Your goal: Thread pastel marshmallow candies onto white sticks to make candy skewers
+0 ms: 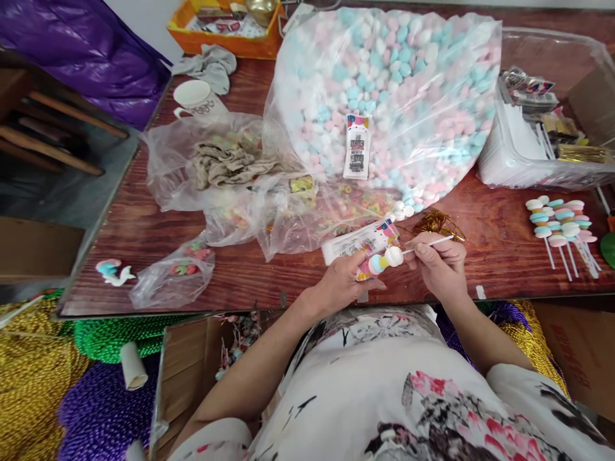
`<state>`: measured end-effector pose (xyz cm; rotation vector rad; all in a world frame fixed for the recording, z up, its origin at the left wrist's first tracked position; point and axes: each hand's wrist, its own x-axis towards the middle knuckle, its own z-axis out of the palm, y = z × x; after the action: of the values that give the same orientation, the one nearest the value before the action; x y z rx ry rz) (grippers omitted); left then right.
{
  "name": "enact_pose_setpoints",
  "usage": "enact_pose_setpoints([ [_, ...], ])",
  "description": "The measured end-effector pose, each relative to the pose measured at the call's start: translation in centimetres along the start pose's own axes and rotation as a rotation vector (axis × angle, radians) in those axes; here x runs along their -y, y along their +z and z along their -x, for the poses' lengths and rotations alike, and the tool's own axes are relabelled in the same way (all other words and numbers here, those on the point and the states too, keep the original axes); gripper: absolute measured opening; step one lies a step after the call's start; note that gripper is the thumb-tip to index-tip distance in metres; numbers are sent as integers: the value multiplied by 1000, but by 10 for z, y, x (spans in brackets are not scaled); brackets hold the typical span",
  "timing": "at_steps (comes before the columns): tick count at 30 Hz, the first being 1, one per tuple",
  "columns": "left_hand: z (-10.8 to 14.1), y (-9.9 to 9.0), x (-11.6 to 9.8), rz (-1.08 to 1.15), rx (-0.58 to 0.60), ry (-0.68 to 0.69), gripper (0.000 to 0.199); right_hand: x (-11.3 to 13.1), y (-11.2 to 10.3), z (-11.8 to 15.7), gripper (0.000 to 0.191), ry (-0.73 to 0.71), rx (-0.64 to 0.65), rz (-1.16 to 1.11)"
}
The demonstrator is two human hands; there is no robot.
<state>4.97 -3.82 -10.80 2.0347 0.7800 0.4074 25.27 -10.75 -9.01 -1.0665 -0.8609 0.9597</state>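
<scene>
A marshmallow skewer (379, 264) with white, blue and yellow pieces is held between my two hands over the table's front edge. My left hand (343, 282) is closed around its candy end, where pink and other bright colours show; whether these belong to a printed bag I cannot tell. My right hand (442, 264) pinches the skewer's white stick (441, 241), which points up to the right. Flat printed packets (358, 242) lie just behind my left hand. Gold twist ties (438, 224) are heaped just beyond my right hand.
A big clear bag of pastel marshmallows (384, 83) fills the back. Finished-looking skewers (562, 224) lie right, near a clear plastic bin (538, 171). Gummy bags (230, 214), a mug (195, 96), an orange tray (216, 46) and a candy piece (115, 272) are left.
</scene>
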Motion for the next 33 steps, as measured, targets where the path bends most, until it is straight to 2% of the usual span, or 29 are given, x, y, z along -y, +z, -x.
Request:
enact_pose_setpoints([
  [3,-2,-2,-9,259,152,-69,42,2,-1,-1,15,-31,123,30],
  [7,-1,-1,-17,556,303,-281,47,9,2,-2,17,-83,319,85],
  [10,1,0,-18,658,322,-365,51,10,8,-2,16,-72,312,133],
  [12,1,-1,-17,616,261,-337,51,10,10,-2,16,-66,211,159],
  [14,0,-3,-15,479,156,-274,49,9,12,-2,18,-78,123,198],
  [16,-1,-3,-15,327,90,-196,45,8,15,-1,21,-96,98,258],
  [20,-3,1,-18,241,123,-102,34,0,27,4,20,-144,201,346],
  [23,-4,4,-20,320,144,-132,35,-13,35,8,19,-165,246,343],
  [25,-3,2,-19,385,157,-157,37,-19,36,7,20,-122,241,320],
  [29,3,-7,-13,366,160,-190,43,-22,28,0,27,47,129,242],
  [31,8,-8,-9,271,151,-218,34,-19,24,-2,29,65,49,222],
  [33,11,-6,-8,168,123,-223,29,-16,24,-3,29,42,28,239],
])
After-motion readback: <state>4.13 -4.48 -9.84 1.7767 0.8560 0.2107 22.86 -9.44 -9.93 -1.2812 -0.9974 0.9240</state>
